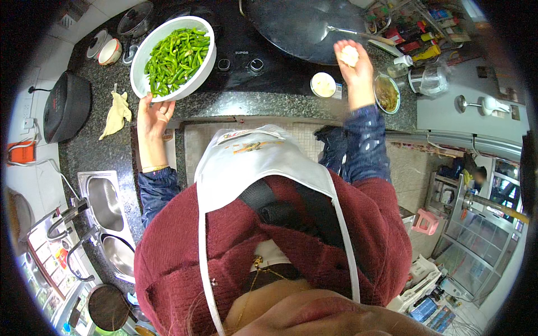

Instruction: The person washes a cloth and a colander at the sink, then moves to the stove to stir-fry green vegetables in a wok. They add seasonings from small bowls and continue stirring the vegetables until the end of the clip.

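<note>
A large white bowl (208, 71) of cut green peppers (178, 60) is tilted toward me at the left of the cooktop. My left hand (153, 116) grips its near edge, thumb at the rim and fingers beneath. On the right, my right hand (358, 70) is raised palm up by the near edge of a big dark wok (286, 39), with a small pale clump (349, 55), which looks like chopped garlic, lying on its fingers. A spatula (358, 35) rests in the wok. Beside that hand stands a small white bowl (315, 92) with similar pale contents.
A bowl of brownish food (386, 94) stands right of my right wrist. Sauce bottles (428, 53) and a clear jug (431, 79) crowd the right side. Left are a cloth (116, 115), a black appliance (68, 106) and a double sink (106, 204).
</note>
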Action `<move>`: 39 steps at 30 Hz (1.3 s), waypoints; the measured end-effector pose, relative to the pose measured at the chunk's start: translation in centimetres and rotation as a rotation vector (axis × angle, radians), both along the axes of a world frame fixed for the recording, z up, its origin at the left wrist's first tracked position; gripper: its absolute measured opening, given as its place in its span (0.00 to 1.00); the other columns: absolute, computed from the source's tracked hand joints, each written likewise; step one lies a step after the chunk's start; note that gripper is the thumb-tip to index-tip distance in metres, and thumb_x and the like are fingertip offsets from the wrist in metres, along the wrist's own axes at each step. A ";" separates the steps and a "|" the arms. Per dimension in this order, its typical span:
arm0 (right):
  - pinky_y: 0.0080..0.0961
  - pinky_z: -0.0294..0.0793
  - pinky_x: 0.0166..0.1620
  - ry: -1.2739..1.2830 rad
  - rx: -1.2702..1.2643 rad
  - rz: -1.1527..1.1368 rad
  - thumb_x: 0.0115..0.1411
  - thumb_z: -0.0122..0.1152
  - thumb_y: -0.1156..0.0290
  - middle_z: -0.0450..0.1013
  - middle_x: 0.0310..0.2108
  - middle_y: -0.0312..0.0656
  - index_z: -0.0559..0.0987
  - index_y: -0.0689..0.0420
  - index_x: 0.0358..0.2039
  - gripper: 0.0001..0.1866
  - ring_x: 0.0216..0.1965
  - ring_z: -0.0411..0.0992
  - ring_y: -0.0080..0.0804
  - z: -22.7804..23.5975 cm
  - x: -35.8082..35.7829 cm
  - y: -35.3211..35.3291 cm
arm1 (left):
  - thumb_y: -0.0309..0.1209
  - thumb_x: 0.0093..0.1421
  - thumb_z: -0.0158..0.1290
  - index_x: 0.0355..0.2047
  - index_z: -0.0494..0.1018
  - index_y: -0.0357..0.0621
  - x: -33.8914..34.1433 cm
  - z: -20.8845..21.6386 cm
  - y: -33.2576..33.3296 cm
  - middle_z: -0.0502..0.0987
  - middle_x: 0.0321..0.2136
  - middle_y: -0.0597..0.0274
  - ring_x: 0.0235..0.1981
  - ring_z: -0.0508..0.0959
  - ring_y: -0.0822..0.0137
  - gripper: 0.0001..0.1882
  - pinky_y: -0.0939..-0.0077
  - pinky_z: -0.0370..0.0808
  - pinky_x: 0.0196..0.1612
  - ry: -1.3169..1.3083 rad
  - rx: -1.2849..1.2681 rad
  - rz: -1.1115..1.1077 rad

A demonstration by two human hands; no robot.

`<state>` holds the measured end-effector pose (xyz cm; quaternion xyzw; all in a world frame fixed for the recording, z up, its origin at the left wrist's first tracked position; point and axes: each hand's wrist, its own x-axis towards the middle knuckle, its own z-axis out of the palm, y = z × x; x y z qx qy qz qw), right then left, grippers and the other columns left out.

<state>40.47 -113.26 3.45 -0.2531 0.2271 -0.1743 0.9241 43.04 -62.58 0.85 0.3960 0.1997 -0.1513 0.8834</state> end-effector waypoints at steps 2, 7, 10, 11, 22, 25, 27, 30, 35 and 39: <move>0.41 0.77 0.39 0.038 -0.211 0.142 0.60 0.48 0.72 0.71 0.30 0.52 0.70 0.68 0.33 0.09 0.32 0.73 0.45 -0.5 3.2 -0.1 | 0.37 0.50 0.56 0.51 0.60 0.42 -0.5 -0.1 0.2 0.67 0.47 0.51 0.46 0.70 0.56 0.29 0.61 0.71 0.49 -0.004 -0.003 -0.002; 0.35 0.77 0.31 0.158 -0.575 0.153 0.59 0.50 0.77 0.71 0.28 0.50 0.71 0.68 0.34 0.06 0.27 0.73 0.40 -3.7 9.7 -2.0 | 0.37 0.51 0.55 0.50 0.63 0.43 -1.9 -1.2 1.2 0.70 0.46 0.57 0.46 0.72 0.60 0.27 0.62 0.73 0.46 -0.038 -0.054 -0.035; 0.33 0.77 0.29 0.180 -0.641 0.031 0.59 0.49 0.78 0.71 0.27 0.50 0.70 0.69 0.35 0.07 0.26 0.72 0.39 -4.0 12.6 -2.0 | 0.38 0.51 0.55 0.49 0.63 0.44 -3.1 -1.2 1.9 0.71 0.45 0.58 0.45 0.72 0.61 0.26 0.65 0.74 0.44 0.002 -0.024 0.005; 0.32 0.76 0.29 0.186 -0.671 0.071 0.59 0.49 0.76 0.71 0.28 0.49 0.72 0.69 0.33 0.08 0.26 0.72 0.38 -3.6 13.1 -1.7 | 0.38 0.51 0.55 0.49 0.63 0.44 -3.5 -1.1 2.3 0.70 0.45 0.58 0.44 0.72 0.61 0.27 0.65 0.74 0.43 -0.009 -0.010 0.018; 0.40 0.70 0.41 0.153 -2.264 -0.450 0.59 0.47 0.62 0.74 0.31 0.50 0.78 0.55 0.33 0.14 0.36 0.71 0.51 3.8 15.9 -4.7 | 0.39 0.49 0.56 0.49 0.62 0.41 -4.1 -0.8 2.8 0.70 0.44 0.56 0.42 0.73 0.61 0.29 0.66 0.76 0.40 -0.014 -0.013 0.063; 0.28 0.66 0.24 -0.038 -1.445 -0.394 0.59 0.50 0.69 0.70 0.20 0.39 0.76 0.61 0.34 0.10 0.20 0.66 0.31 5.8 14.4 -5.6 | 0.39 0.49 0.57 0.49 0.62 0.42 -3.8 -0.7 2.4 0.70 0.44 0.56 0.42 0.73 0.61 0.29 0.64 0.73 0.45 -0.010 -0.017 0.066; 0.20 0.54 0.15 -0.106 -0.759 -0.238 0.59 0.52 0.72 0.58 0.14 0.32 0.74 0.61 0.30 0.06 0.12 0.54 0.21 7.6 10.9 -3.6 | 0.38 0.49 0.57 0.49 0.63 0.43 -3.9 -0.8 2.1 0.70 0.44 0.56 0.43 0.73 0.61 0.28 0.62 0.71 0.48 -0.033 -0.034 0.080; 0.17 0.46 0.13 -0.278 -0.285 -0.169 0.58 0.53 0.73 0.49 0.10 0.29 0.69 0.59 0.23 0.07 0.10 0.46 0.18 5.5 4.5 -4.8 | 0.37 0.49 0.57 0.49 0.63 0.44 -3.6 -0.6 1.2 0.70 0.45 0.56 0.43 0.72 0.61 0.28 0.63 0.72 0.47 -0.021 -0.075 0.053; 0.15 0.60 0.19 0.005 0.362 -0.526 0.59 0.47 0.70 0.59 0.15 0.31 0.66 0.56 0.21 0.09 0.16 0.59 0.20 -2.7 -6.5 -4.0 | 0.36 0.49 0.57 0.49 0.62 0.44 -4.2 0.1 0.7 0.69 0.45 0.54 0.43 0.72 0.59 0.28 0.63 0.73 0.45 -0.027 -0.024 0.080; 0.17 0.60 0.19 0.209 0.376 -0.257 0.60 0.46 0.67 0.63 0.17 0.35 0.68 0.58 0.24 0.10 0.18 0.60 0.24 -9.6 -9.2 -2.9 | 0.37 0.49 0.57 0.49 0.62 0.44 -4.2 0.1 0.0 0.69 0.45 0.54 0.44 0.72 0.59 0.28 0.63 0.73 0.46 -0.026 0.008 0.063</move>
